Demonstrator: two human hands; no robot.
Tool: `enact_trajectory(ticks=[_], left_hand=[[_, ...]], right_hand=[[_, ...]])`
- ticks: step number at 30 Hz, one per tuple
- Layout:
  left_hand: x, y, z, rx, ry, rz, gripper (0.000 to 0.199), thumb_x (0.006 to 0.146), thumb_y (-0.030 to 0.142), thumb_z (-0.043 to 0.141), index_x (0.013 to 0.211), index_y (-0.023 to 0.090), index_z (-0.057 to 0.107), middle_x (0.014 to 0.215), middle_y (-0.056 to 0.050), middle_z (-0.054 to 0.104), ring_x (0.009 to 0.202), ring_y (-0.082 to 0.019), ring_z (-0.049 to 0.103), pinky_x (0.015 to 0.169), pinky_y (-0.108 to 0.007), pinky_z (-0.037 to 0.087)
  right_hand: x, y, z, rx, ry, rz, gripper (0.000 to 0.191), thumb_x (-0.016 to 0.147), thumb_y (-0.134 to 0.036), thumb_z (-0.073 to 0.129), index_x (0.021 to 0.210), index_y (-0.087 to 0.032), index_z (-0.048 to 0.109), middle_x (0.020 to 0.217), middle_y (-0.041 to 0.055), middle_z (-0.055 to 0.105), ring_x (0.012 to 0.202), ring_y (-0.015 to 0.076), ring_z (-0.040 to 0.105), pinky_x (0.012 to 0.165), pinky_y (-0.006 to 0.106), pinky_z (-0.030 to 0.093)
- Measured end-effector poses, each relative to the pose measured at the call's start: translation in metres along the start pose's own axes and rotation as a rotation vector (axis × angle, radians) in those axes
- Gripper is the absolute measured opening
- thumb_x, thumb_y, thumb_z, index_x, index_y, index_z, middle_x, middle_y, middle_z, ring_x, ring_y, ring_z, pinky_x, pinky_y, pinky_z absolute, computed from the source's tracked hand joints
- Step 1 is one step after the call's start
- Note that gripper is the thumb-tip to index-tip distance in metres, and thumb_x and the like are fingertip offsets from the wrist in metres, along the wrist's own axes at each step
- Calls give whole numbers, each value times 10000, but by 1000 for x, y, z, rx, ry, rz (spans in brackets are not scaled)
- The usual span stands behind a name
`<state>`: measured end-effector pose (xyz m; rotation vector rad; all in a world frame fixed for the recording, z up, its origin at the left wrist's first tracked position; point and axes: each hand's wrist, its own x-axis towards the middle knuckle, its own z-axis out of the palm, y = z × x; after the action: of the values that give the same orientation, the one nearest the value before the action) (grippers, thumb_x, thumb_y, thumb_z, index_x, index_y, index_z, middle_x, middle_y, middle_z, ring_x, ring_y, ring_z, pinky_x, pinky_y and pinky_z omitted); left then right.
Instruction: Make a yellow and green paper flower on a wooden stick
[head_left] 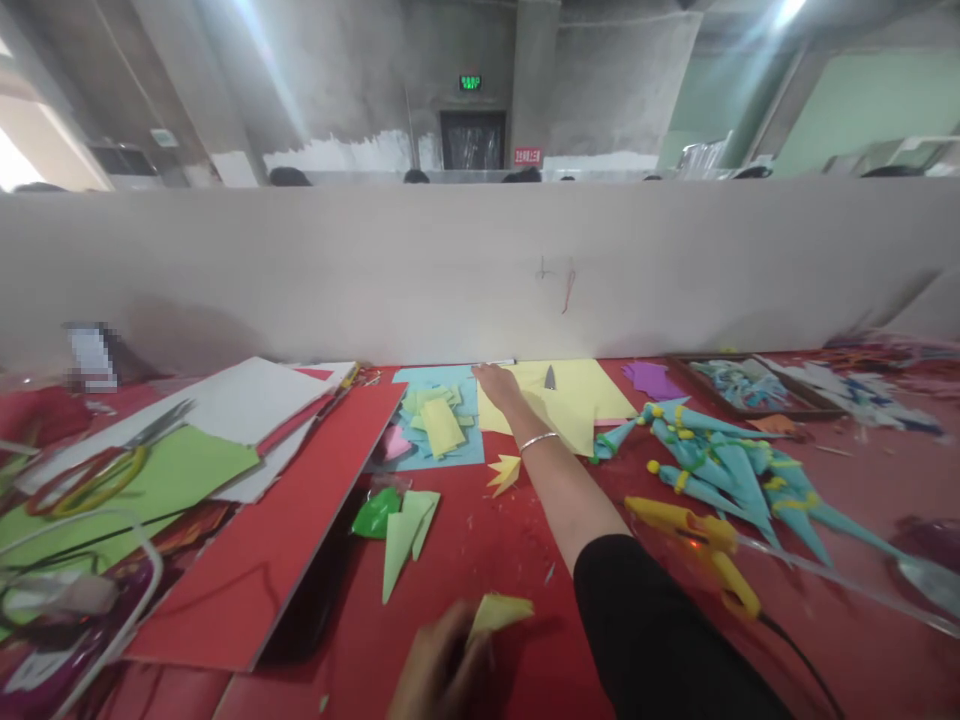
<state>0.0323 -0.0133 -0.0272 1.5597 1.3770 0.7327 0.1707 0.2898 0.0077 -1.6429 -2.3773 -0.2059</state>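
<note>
My left hand (442,655), partly smeared by motion at the bottom of the view, is closed on a small folded piece of yellow paper (504,612). My right hand (496,388) reaches far forward, to where a blue sheet (470,455) meets pale yellow sheets (585,400). Its fingertips are near a thin white stick (502,362); whether they grip anything cannot be made out. Small yellow-green paper pieces (441,425) lie heaped on the blue sheet. Nearer to me are a jagged yellow paper cutout (505,474) and light green folded paper cones (405,540).
A yellow glue gun (686,525) with a cord lies at right, beside several blue paper cones (739,475) with yellow trim. A tray of scraps (750,385) stands behind. Left are a raised red board (300,530), scissors (97,480) and coloured sheets. A white partition (375,270) bounds the table.
</note>
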Motion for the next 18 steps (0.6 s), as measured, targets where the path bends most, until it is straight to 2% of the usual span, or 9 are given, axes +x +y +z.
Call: enact_trajectory(ticks=[3,8,10,13,16,18], left_hand=[[1,-5,-3,29,-13,53,353,781,450,403,633,154,528,591,-16,564,544,-114,476,529,-199,372],[6,-11,-6,-40,50,76,312,757,437,433,622,160,483,507,23,478,483,-98,437,496,-201,336],[8,-12,-6,-96,91,70,304,735,435,461,602,162,461,495,36,452,465,-89,414,482,-198,327],[8,-10,-6,-158,181,92,290,707,427,500,601,161,455,501,46,436,466,-79,393,474,-191,319],[6,-8,-6,-250,194,128,285,727,427,483,627,162,456,503,50,437,474,-80,409,484,-190,333],[3,-7,-5,-296,203,135,290,750,421,457,625,159,467,494,46,441,480,-83,425,500,-194,345]], right_hand=[[-14,-17,-22,73,76,-69,276,848,-93,374,1086,-179,486,1047,99,550,993,183,492,766,290,446],[-49,-59,-53,271,257,-119,259,893,-161,255,1093,-185,418,1069,69,520,1021,134,465,833,257,403],[-64,-77,-67,727,494,-166,178,882,-198,301,995,-192,438,963,50,545,900,121,518,784,253,427],[-88,-96,-94,1222,646,-172,100,880,-261,334,927,-213,408,838,12,541,714,81,532,682,219,453],[-112,-102,-126,1416,721,-164,105,883,-279,347,952,-222,403,849,3,536,685,62,513,684,211,441],[-129,-101,-145,1430,685,-183,161,886,-310,346,1001,-228,423,833,-3,533,665,60,497,651,208,430]])
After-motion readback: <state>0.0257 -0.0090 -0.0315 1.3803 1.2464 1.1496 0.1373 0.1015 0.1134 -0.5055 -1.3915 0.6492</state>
